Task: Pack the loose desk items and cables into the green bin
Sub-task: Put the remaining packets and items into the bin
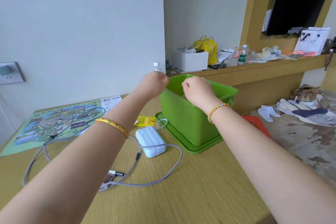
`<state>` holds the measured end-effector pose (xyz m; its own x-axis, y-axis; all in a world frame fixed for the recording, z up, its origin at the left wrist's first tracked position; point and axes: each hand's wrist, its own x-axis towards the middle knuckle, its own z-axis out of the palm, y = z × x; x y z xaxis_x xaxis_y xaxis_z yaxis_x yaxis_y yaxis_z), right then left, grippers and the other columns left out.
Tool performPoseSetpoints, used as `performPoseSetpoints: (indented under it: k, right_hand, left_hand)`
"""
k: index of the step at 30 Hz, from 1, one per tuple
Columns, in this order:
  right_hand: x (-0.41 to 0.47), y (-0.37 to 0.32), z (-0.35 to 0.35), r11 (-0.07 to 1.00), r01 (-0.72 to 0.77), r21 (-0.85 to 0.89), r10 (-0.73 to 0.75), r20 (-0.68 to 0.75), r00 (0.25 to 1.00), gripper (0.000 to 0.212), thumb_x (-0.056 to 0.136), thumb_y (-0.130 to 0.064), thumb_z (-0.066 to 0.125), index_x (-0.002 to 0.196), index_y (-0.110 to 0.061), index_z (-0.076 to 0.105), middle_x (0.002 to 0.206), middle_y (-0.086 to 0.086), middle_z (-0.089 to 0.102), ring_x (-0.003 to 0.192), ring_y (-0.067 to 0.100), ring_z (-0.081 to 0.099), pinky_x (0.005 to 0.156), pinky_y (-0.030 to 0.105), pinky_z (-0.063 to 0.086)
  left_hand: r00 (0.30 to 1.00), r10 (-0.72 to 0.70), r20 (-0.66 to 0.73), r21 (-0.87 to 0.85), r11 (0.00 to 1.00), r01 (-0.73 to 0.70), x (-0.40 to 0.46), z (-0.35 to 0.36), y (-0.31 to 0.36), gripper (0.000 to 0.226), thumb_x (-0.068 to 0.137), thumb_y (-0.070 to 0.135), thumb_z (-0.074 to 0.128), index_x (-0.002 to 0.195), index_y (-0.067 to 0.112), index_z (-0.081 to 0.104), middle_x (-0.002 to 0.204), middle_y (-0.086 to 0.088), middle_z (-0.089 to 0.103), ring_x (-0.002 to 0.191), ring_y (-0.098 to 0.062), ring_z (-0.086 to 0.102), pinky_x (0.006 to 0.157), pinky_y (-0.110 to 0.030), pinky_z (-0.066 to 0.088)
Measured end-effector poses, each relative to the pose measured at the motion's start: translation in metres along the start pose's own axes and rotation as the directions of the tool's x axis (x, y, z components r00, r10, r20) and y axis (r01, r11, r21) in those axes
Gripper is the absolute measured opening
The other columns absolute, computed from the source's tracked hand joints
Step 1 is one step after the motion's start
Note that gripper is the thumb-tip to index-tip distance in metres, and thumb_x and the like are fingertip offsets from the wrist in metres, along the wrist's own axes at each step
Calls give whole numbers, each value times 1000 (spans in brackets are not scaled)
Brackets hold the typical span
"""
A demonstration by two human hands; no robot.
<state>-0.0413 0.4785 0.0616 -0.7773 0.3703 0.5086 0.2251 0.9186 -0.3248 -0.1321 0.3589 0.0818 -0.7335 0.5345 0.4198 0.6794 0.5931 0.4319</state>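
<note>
Nearest to me, below and behind both hands, the braided cable [112,183] lies in loose loops on the desk [200,187], with its metal plugs [114,173] bunched under the left forearm. Just ahead of it, between the cable and the hands, sits the white charger [151,141]. One cable strand crosses over its near end. A yellow tag [145,121] lies just beyond the charger. A printed map [54,122] lies well to the left of the left hand.

The left hand [154,82] hangs above the near left corner of the green bin [189,120]. Its fingers curl away from me; I cannot tell whether they hold anything. The right hand [197,89] is over the bin opening, fingers curled downward, and I cannot tell what, if anything, it grips. The bin stands on its green lid [190,146], directly under the right hand.

Beyond the left hand, a small clear bottle [156,66] stands upright, just behind the knuckles.

Risks, as I judge them:
- A forward reach by the left hand could tip the bottle.
- Lifting the cable alone could drag the charger, because of the crossing strand.
- The bin may slide on its lid if either hand pushes on it.
</note>
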Motion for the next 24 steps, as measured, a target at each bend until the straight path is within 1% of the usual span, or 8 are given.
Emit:
performPoseSetpoints:
  k: [2, 4, 7, 12, 16, 19, 21, 24]
  right_hand:
    - [-11, -25, 12, 986, 112, 123, -99, -111, 989, 30, 95, -12, 37, 80, -7, 63, 93, 12, 60, 98, 33, 51, 81, 37, 40]
    - [-26, -52, 30, 955, 191, 226, -157, -162, 974, 28, 94, -11, 40, 104, -7, 66, 109, 12, 62, 103, 31, 49, 89, 36, 38]
    - [-54, -88, 64, 907, 214, 362, -174, -140, 975, 29, 93, -8, 41, 109, -7, 64, 111, 12, 62, 106, 29, 48, 90, 31, 34]
    - [-98, -130, 120, 883, 115, 455, -193, 128, 973, 31, 94, -5, 39, 112, -8, 64, 115, 12, 62, 111, 28, 50, 93, 31, 36]
    - [-120, -150, 141, 909, 15, 417, -194, 391, 899, 29, 94, -14, 42, 110, -16, 66, 117, 4, 65, 109, 22, 56, 88, 29, 43]
    - [-129, -154, 146, 932, -53, 359, -167, 554, 815, 23, 93, -21, 45, 107, -17, 63, 112, 4, 65, 105, 24, 58, 87, 32, 46]
    - [-132, -153, 146, 939, -76, 335, -154, 609, 778, 23, 92, -22, 47, 109, -16, 62, 115, 6, 63, 108, 25, 57, 91, 35, 46]
    - [-130, -146, 144, 959, -63, 275, -123, 609, 784, 22, 89, -22, 54, 108, -16, 64, 118, 5, 63, 111, 23, 56, 95, 36, 45]
  left_hand:
    - [999, -35, -33, -47, 998, 33, -18, -13, -21, 28, 92, 19, 41, 85, 5, 64, 91, -17, 61, 84, -26, 53, 73, -31, 41]
    - [997, -75, -28, -65, 995, 73, -43, -22, -43, 29, 92, 19, 42, 93, 5, 67, 97, -14, 64, 86, -23, 54, 74, -29, 40]
    - [991, -135, -9, -84, 987, 134, -88, -28, -81, 28, 92, 17, 43, 103, 13, 69, 104, -3, 68, 92, -20, 58, 76, -24, 38]
    - [965, -259, 30, -18, 966, 259, -158, -34, -142, 30, 93, 16, 43, 113, 17, 66, 119, 1, 66, 104, -17, 60, 80, -21, 38]
    - [953, -300, 49, -39, 953, 302, -199, -42, -176, 29, 93, 23, 50, 118, 17, 62, 125, 2, 62, 115, -15, 55, 90, -22, 37]
    - [956, -257, 143, -175, 944, 280, -224, -45, -190, 46, 85, 32, 64, 129, 20, 53, 126, 7, 54, 115, -7, 50, 89, -13, 33]
    - [942, -252, 221, -200, 934, 296, -235, -43, -195, 56, 81, 34, 69, 132, 27, 47, 123, 13, 49, 107, -1, 48, 83, -7, 34]
    - [934, -267, 239, -181, 932, 313, -238, -36, -198, 57, 81, 33, 69, 132, 32, 45, 120, 13, 52, 110, -4, 50, 89, -17, 35]
